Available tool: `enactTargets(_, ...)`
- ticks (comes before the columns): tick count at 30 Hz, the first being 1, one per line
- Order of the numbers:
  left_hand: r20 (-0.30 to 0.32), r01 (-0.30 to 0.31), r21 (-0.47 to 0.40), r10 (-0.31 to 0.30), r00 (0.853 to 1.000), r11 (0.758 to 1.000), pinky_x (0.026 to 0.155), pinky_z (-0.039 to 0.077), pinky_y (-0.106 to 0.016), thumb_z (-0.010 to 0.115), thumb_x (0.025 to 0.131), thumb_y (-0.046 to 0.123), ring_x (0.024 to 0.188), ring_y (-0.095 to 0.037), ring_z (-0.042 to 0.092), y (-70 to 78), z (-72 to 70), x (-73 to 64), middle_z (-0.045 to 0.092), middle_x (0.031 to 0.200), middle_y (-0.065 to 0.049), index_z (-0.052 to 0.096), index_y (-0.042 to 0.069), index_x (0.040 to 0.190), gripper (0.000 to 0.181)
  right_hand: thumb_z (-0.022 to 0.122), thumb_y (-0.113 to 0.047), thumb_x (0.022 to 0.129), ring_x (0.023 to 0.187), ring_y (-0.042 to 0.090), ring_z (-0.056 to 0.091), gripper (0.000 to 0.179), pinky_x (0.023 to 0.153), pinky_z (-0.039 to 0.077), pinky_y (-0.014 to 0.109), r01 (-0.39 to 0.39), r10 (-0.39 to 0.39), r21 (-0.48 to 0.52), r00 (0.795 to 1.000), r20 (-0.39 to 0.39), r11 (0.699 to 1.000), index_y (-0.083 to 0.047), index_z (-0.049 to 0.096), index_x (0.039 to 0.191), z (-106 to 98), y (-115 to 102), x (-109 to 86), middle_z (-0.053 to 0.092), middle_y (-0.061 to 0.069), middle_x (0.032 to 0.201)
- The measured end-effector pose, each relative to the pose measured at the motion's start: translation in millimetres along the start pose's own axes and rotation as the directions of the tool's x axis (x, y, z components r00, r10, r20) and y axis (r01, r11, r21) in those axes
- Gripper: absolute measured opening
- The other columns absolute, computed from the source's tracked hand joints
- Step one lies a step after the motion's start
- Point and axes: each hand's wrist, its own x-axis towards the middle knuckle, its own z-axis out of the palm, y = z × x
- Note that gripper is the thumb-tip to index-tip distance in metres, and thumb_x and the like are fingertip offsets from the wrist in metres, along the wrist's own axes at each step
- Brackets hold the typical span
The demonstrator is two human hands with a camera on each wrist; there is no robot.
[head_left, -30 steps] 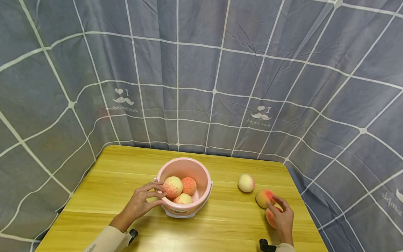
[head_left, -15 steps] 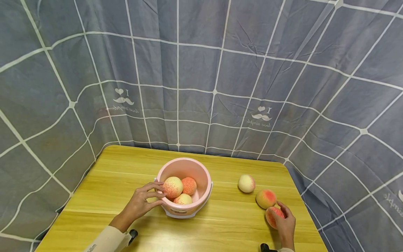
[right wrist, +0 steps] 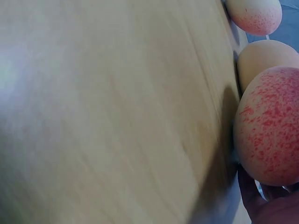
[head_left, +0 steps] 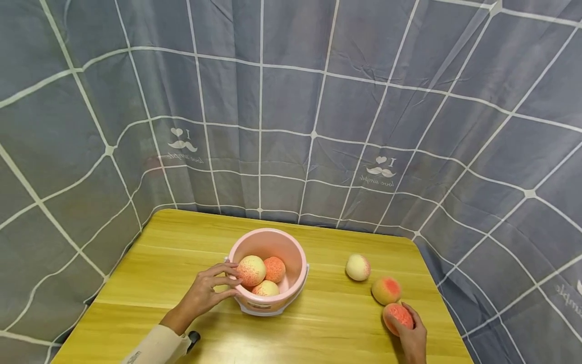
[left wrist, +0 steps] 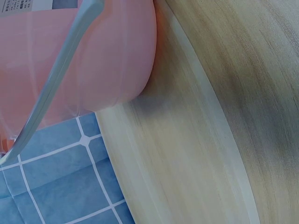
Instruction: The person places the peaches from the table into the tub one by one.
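My left hand (head_left: 206, 293) holds the near-left rim of a pink bucket (head_left: 268, 241), its fingertips over the edge beside the fruit. Inside lie three peaches: a pale one with red speckles (head_left: 251, 270), an orange-red one (head_left: 275, 269) and a partly covered pale one (head_left: 265, 288). Over at the right, my right hand (head_left: 414, 339) grips a red-speckled peach (head_left: 396, 318), fingers around its right side. In the right wrist view this peach (right wrist: 271, 126) rests above the fingers (right wrist: 250, 191). The left wrist view shows the bucket's side (left wrist: 112, 60) but no fingers.
A yellow peach with a red patch (head_left: 386, 290) lies just behind the gripped one. Farther back is a pale peach (head_left: 358, 267). Everything stands on a wooden table (head_left: 327, 323), with a grey checked curtain (head_left: 282, 156) around its back and sides. The bucket has a pale handle (left wrist: 56, 77).
My right hand has come down from beside the yellow peach and taken hold of the red-speckled one, which has turned slightly. The left hand stays on the bucket.
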Motion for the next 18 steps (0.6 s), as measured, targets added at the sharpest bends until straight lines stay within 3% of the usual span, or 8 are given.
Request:
enactTargets(3,0.004,0.002,0.001,-0.002,1.000,1.000,0.110,0.038,-0.018,0.073,0.082,0.026,0.104,-0.032,0.062,1.0,-2.5,-1.6,0.067,0.098,-0.009,0.077,0.005,0.089,0.022,0.082,-0.029,0.077,0.130,0.039,0.038,0.087,0.098,0.046,0.039,-0.009,0.010,-0.032,1.000,0.023,0.999,-0.003,0.036,0.147,2.2,1.3,0.2,0.034,0.029,0.146)
enactTargets(6,-0.001,-0.006,-0.002,0.006,1.000,1.000,0.110,0.039,-0.018,0.075,0.080,0.024,0.103,-0.033,0.062,0.5,-2.4,0.0,0.067,0.097,-0.009,0.077,0.006,0.089,0.020,0.083,-0.029,0.077,0.132,0.041,0.036,0.090,0.100,0.045,0.042,-0.004,0.005,-0.024,1.000,0.027,1.000,-0.002,0.034,0.147,2.5,3.9,0.2,0.033,0.029,0.146)
enactTargets(9,-0.007,-0.014,-0.002,0.014,1.000,1.000,0.110,0.039,-0.018,0.073,0.081,0.026,0.103,-0.032,0.063,0.0,-2.3,0.5,0.067,0.097,-0.009,0.077,0.008,0.090,0.020,0.084,-0.029,0.075,0.129,0.037,0.039,0.090,0.094,0.048,0.031,0.006,-0.006,-0.011,1.000,0.004,1.000,-0.002,0.037,0.146,3.9,6.0,-0.4,0.036,0.028,0.145)
enactTargets(13,-0.004,-0.017,-0.004,0.017,1.000,1.000,0.110,0.039,-0.019,0.071,0.083,0.028,0.104,-0.030,0.062,-0.1,-1.8,0.3,0.067,0.098,-0.009,0.077,0.008,0.090,0.022,0.086,-0.029,0.072,0.109,0.013,0.048,0.086,0.072,0.043,0.004,0.012,-0.013,-0.020,0.998,-0.055,1.000,-0.004,0.043,0.142,4.8,7.4,-2.7,0.044,0.024,0.140)
enactTargets(15,-0.003,-0.014,-0.005,0.014,1.000,1.000,0.110,0.038,-0.018,0.070,0.084,0.029,0.104,-0.030,0.062,0.2,-1.6,0.1,0.067,0.098,-0.009,0.077,0.008,0.090,0.023,0.085,-0.030,0.074,0.102,0.007,0.046,0.085,0.065,0.041,-0.001,0.023,-0.025,-0.024,0.998,-0.063,0.999,-0.002,0.044,0.142,4.8,7.5,-4.3,0.044,0.026,0.139)
enactTargets(18,-0.003,-0.011,-0.006,0.011,1.000,1.000,0.111,0.038,-0.018,0.069,0.084,0.029,0.105,-0.029,0.062,0.6,-0.5,-0.2,0.067,0.098,-0.008,0.077,0.008,0.090,0.023,0.084,-0.034,0.074,0.102,0.013,0.048,0.083,0.061,0.039,-0.003,0.026,-0.029,-0.042,0.997,-0.069,0.999,-0.002,0.045,0.141,5.9,6.7,-7.1,0.046,0.028,0.137)
